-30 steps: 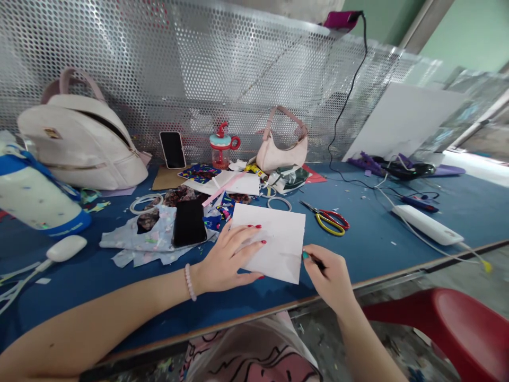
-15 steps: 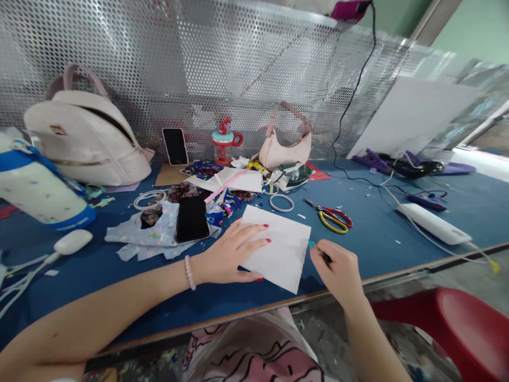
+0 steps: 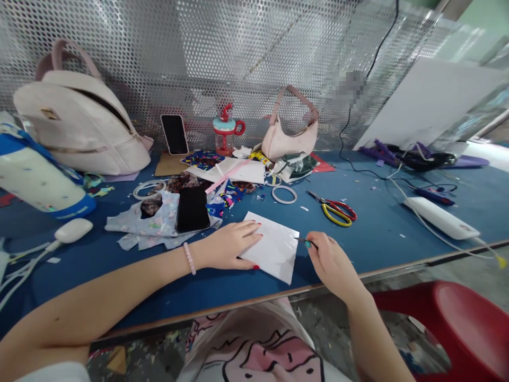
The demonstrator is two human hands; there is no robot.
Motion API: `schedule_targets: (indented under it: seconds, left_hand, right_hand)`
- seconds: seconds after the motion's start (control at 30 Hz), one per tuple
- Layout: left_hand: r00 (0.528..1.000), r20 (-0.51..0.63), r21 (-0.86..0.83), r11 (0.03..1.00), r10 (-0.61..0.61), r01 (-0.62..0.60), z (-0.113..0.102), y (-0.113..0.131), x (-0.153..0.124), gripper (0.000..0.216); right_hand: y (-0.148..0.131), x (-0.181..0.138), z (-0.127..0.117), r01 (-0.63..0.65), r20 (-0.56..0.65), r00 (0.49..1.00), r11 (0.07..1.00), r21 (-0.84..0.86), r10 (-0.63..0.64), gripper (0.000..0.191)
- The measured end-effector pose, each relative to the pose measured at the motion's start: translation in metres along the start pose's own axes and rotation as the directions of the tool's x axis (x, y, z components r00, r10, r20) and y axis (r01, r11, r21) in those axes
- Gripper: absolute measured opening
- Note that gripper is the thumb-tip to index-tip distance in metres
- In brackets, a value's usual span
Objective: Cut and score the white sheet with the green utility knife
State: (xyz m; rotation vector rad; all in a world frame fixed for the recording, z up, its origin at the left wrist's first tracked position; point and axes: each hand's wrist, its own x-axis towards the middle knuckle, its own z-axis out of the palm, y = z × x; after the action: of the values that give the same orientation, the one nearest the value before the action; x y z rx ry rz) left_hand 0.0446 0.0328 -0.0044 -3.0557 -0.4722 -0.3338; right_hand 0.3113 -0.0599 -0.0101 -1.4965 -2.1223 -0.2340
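Observation:
A white square sheet (image 3: pixel 277 253) lies on the blue table near its front edge, with shiny creases in its upper right part. My left hand (image 3: pixel 233 245) rests flat over the sheet's left side, fingers spread. In the closed fingers of my right hand (image 3: pixel 328 260) is a slim dark tool (image 3: pixel 305 241) like tweezers; its exact kind is unclear. The tool's tip points left and meets the sheet's upper right corner. Behind my right hand lie scissors (image 3: pixel 336 212) with red and yellow handles, blades apart.
A black phone (image 3: pixel 193 209) lies on fabric scraps left of the sheet. A white ring (image 3: pixel 284 194) is behind it. Farther back stand a cup (image 3: pixel 226 135) and a pink handbag (image 3: pixel 292 135). A white power strip (image 3: pixel 440 217) lies at right, above a red stool (image 3: pixel 469 318).
My right hand has turned, and the dark tool now reaches left onto the sheet's corner. Shiny creases now show on the sheet. My left hand stays on it.

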Motion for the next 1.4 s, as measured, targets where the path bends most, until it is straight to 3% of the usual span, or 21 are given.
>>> schedule_targets:
  seconds: [0.17, 0.33, 0.57, 0.77, 0.9, 1.07, 1.4]
  left_hand:
    - [0.993, 0.052, 0.096, 0.991, -0.103, 0.097, -0.005, 0.021, 0.0, 0.071]
    - [0.976, 0.049, 0.083, 0.975, -0.21, 0.206, -0.007, 0.037, 0.0, 0.063]
    - [0.958, -0.031, 0.008, 0.958, -0.285, 0.286, -0.003, 0.049, -0.004, 0.059]
    - [0.957, -0.028, 0.093, 0.952, -0.29, 0.291, -0.006, 0.063, -0.006, 0.051]
    - [0.969, 0.013, 0.103, 0.964, -0.246, 0.244, -0.012, 0.056, -0.002, 0.054]
    - [0.983, 0.022, 0.036, 0.982, -0.184, 0.184, -0.005, 0.035, -0.001, 0.085]
    - [0.962, 0.078, -0.039, 0.964, -0.261, 0.264, 0.012, 0.037, -0.003, 0.081]
  right_hand:
    - [-0.011, 0.002, -0.002, 0.185, 0.101, 0.979, 0.981, -0.06, -0.179, 0.021]
    - [-0.018, 0.006, -0.004, 0.335, 0.16, 0.934, 0.939, -0.074, -0.321, 0.024]
    - [-0.023, 0.009, -0.005, 0.249, 0.247, 0.944, 0.963, -0.1, -0.218, 0.01]
    - [-0.026, 0.009, -0.01, 0.353, 0.308, 0.904, 0.923, -0.15, -0.296, 0.021]
    - [-0.026, 0.013, -0.011, 0.428, 0.28, 0.881, 0.895, -0.124, -0.382, 0.019]
    - [-0.033, 0.019, -0.007, 0.433, 0.241, 0.887, 0.891, -0.134, -0.395, 0.021]
    - [-0.043, 0.023, 0.006, 0.393, 0.196, 0.913, 0.901, -0.183, -0.359, 0.024]
